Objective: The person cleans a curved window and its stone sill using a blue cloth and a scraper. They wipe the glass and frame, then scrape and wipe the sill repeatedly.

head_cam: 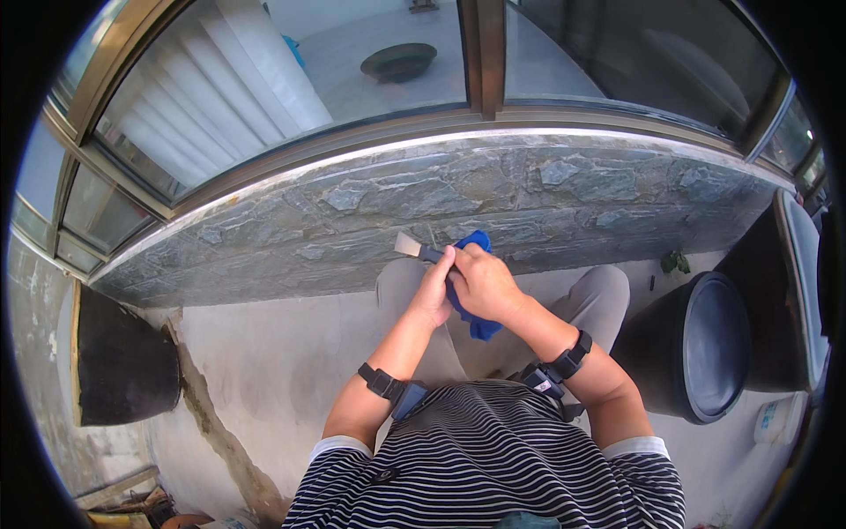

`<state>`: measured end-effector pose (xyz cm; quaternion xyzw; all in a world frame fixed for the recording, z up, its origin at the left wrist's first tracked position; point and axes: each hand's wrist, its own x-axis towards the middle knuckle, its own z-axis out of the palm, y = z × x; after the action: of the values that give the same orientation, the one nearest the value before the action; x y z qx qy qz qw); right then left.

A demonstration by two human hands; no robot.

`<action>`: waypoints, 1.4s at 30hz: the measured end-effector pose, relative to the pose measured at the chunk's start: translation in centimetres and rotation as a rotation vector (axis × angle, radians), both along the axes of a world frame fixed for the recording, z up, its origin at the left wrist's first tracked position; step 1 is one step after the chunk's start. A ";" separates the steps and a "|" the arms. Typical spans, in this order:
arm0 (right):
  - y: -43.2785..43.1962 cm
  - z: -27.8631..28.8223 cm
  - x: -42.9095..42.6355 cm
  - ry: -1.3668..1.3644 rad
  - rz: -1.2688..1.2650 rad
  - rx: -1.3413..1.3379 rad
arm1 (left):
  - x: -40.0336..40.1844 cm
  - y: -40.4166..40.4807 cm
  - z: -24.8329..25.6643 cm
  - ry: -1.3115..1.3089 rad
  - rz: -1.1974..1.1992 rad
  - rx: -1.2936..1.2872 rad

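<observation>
My left hand (434, 291) is closed around the dark handle of a flat tool with a pale, wedge-shaped end, a putty knife or brush (409, 245). That end points up and left, in front of the stone-clad wall. Close against it, my right hand (488, 281) grips a blue cloth (486, 329), which shows above and below the fingers. The fingers of both hands meet at the handle, and the cloth lies between the hands, partly hidden by them. Both hands are over my lap, between my knees.
A stone-clad wall (423, 192) under framed windows (489, 59) stands ahead. At the right are a dark round container (714, 347), a larger dark planter (760, 291) and a white tub (778, 420). A black planter (122, 357) stands left, beside a crack in the concrete floor (225, 443).
</observation>
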<state>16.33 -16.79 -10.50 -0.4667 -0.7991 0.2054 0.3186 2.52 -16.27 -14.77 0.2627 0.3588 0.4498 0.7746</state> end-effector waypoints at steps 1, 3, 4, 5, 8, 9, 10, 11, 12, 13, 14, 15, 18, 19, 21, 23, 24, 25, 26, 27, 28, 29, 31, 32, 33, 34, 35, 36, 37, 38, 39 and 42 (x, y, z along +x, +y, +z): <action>-0.6 -0.7 0.2 0.006 0.063 -0.001 | 0.0 -0.2 0.0 0.031 0.064 -0.071; -1.1 -1.9 1.8 0.349 0.144 -0.208 | 0.0 -0.5 0.4 -0.094 0.179 -0.042; -1.0 -2.5 2.4 0.395 0.015 -0.178 | -0.3 -0.4 0.8 -0.137 0.242 -0.009; -0.6 -3.2 3.0 0.469 -0.074 -0.089 | -0.5 -0.5 1.3 -0.224 0.242 0.036; -0.2 -5.0 4.6 0.988 -0.011 -0.841 | -0.9 -0.5 3.0 -0.482 0.026 0.184; -0.2 -5.6 5.0 1.224 0.142 -1.103 | -0.5 -0.6 3.5 -0.434 0.003 0.144; -0.3 -6.1 5.2 1.352 0.196 -1.152 | 0.2 -0.7 3.7 -0.402 -0.016 0.139; -0.5 -6.5 5.3 1.480 0.253 -1.198 | 1.0 -0.8 3.8 -0.397 -0.060 0.164; -0.5 -6.9 5.5 1.599 0.336 -1.256 | 1.5 -0.9 3.9 -0.213 -0.054 0.199; -0.7 -7.1 5.7 1.588 0.253 -1.206 | 2.0 -1.0 3.8 -0.050 -0.038 0.285; -0.8 -7.2 6.1 1.569 0.194 -1.170 | 2.1 -0.9 3.8 -0.042 -0.050 0.291; -0.8 -7.2 6.4 1.562 0.180 -1.111 | 1.9 -0.7 3.8 -0.024 -0.062 0.286; -0.6 -6.2 9.0 1.584 0.003 -1.006 | 0.9 0.2 4.4 0.021 -0.081 0.276; -0.6 -5.8 9.9 1.586 -0.115 -0.978 | 0.5 0.4 4.9 0.118 -0.076 0.263; 0.3 -4.3 12.7 1.573 -0.302 -0.681 | -0.2 1.0 6.6 0.296 -0.075 0.239; 1.4 -2.7 15.1 1.441 -0.396 -0.274 | -0.8 1.0 9.3 0.469 -0.192 0.291; 2.3 -1.9 15.9 1.312 -0.573 -0.098 | -0.4 0.6 10.7 0.549 -0.226 0.359; 3.2 -1.3 16.4 1.212 -0.635 0.079 | 0.1 0.1 12.2 0.674 -0.258 0.384; 3.8 -0.8 16.6 0.891 -0.812 0.239 | 1.1 -0.3 13.5 0.725 -0.297 0.562; 4.9 -0.5 16.1 0.649 -0.909 0.353 | 2.1 -0.9 14.9 0.699 -0.415 0.687; 5.7 -0.5 14.9 0.450 -0.855 0.483 | 2.9 -1.6 16.5 0.781 -0.518 0.782; 6.5 -0.6 13.1 0.316 -0.817 0.564 | 4.5 -2.7 17.7 0.781 -0.474 0.961; 7.5 -1.2 9.4 0.159 -0.624 0.500 | 7.8 -4.4 20.2 0.909 -0.518 1.344; 8.2 -1.4 7.9 0.109 -0.557 0.516 | 9.2 -5.5 21.4 0.937 -0.653 1.402; 8.9 -1.5 7.0 0.052 -0.476 0.523 | 10.3 -6.7 22.6 0.912 -0.510 1.690; 9.4 -1.6 7.1 0.039 -0.475 0.548 | 12.1 -8.1 23.8 1.087 -0.321 1.978; 9.9 -1.7 7.4 0.026 -0.483 0.554 | 12.9 -9.3 24.9 1.074 -0.251 2.095; 10.3 -1.7 8.4 0.024 -0.497 0.582 | 13.7 -9.9 25.7 0.932 -0.177 2.142; 10.9 -1.8 9.5 -0.001 -0.522 0.617 | 14.7 -11.0 26.6 0.918 -0.180 2.110; 11.3 -2.0 10.9 -0.027 -0.545 0.639 | 15.6 -11.9 27.4 0.767 -0.074 2.005; 11.9 -2.2 12.4 -0.019 -0.603 0.666 | 16.2 -11.9 27.6 0.626 0.115 2.033; 13.8 -2.8 18.6 0.137 -0.816 0.756 | 17.9 -11.8 27.1 0.402 0.520 2.295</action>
<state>34.95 -3.01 -13.28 -0.5770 -0.5490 -0.2057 0.5686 20.41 -28.06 12.34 0.7867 -0.0952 0.6022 -0.0967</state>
